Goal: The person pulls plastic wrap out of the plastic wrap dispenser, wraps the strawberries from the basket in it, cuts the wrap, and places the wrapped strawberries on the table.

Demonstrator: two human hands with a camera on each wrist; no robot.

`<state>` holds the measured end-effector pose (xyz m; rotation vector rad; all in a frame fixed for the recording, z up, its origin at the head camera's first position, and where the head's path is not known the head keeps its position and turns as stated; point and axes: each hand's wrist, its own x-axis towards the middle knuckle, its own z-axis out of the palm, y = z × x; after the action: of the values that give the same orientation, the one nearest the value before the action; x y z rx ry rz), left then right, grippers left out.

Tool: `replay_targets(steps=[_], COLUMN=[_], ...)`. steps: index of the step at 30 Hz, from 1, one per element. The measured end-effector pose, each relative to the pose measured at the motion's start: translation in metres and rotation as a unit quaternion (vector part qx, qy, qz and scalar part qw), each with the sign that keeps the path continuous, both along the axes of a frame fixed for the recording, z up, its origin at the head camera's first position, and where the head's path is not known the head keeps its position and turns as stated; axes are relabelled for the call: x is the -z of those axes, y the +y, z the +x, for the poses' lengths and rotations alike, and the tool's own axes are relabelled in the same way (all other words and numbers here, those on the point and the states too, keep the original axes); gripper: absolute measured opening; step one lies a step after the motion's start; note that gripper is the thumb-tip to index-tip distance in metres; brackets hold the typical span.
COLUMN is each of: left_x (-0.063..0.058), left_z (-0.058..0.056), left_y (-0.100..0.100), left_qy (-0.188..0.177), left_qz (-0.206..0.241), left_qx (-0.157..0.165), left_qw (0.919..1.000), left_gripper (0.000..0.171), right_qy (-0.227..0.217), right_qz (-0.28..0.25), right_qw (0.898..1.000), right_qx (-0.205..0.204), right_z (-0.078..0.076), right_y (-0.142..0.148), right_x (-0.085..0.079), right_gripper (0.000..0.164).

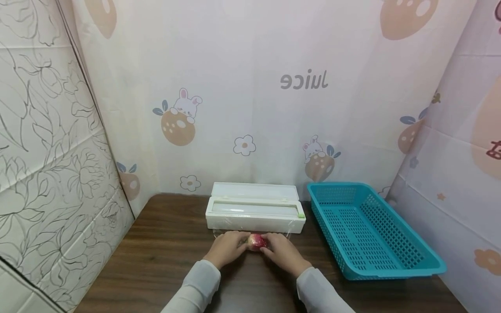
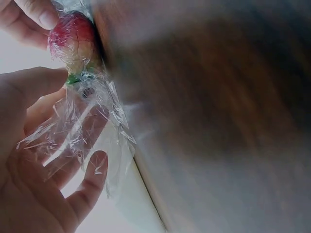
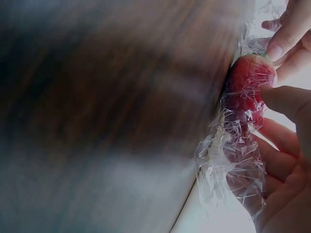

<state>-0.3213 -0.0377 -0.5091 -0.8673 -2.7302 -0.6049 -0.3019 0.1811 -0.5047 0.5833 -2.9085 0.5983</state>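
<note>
The left forearm [image 1: 193, 287] and right forearm [image 1: 325, 293], both covered in pale cloth, reach forward and angle inward, bringing the left grip [image 1: 227, 248] and the right grip [image 1: 285, 254] near each other. The left thumb [image 2: 43, 80] points inward, set against bent fingers in a pinch, while one outer finger [image 2: 92, 182] curves loosely apart. The right thumb [image 3: 286, 99] also presses inward, opposite fingers [image 3: 279, 158] curled beneath it in a hold.
</note>
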Motion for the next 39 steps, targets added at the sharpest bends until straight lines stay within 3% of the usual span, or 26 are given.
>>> replay_targets(steps=[5, 11, 15, 23, 28, 32, 35, 39], left_x=[0.001, -0.006, -0.010, -0.018, -0.022, -0.024, -0.024, -0.023], left_z=[-0.001, 0.000, 0.001, -0.002, -0.011, -0.021, -0.029, -0.037], left_y=[0.002, 0.000, -0.005, -0.024, -0.035, -0.044, -0.051, -0.062], left_qy=[-0.004, -0.054, -0.068, -0.057, 0.000, 0.050, 0.030, -0.018], left_qz=[-0.003, -0.003, 0.005, 0.102, 0.174, 0.229, 0.276, 0.302], left_qx=[-0.001, 0.006, 0.004, -0.018, -0.061, -0.113, -0.152, -0.185], left_qw=[1.0000, 0.9985, 0.9977, 0.9930, 0.9828, 0.9656, 0.9486, 0.9350], left_gripper=[0.033, 0.037, 0.039, 0.031, 0.025, 0.028, 0.039, 0.053], right_qy=[-0.003, 0.000, 0.019, 0.020, 0.006, 0.008, 0.006, 0.007], right_qz=[-0.006, -0.014, -0.015, -0.008, -0.012, -0.010, -0.013, -0.016], right_qw=[1.000, 1.000, 0.999, 1.000, 1.000, 1.000, 1.000, 1.000], right_qx=[0.003, -0.014, -0.022, -0.018, -0.009, -0.006, -0.006, -0.005], right_z=[-0.002, 0.000, 0.003, 0.006, 0.007, 0.007, 0.008, 0.009], right_y=[0.000, 0.002, 0.004, 0.006, 0.008, 0.009, 0.009, 0.008], right_x=[0.001, -0.001, -0.003, -0.004, -0.005, -0.006, -0.006, -0.007], right_gripper=[0.033, 0.036, 0.036, 0.038, 0.037, 0.036, 0.036, 0.035])
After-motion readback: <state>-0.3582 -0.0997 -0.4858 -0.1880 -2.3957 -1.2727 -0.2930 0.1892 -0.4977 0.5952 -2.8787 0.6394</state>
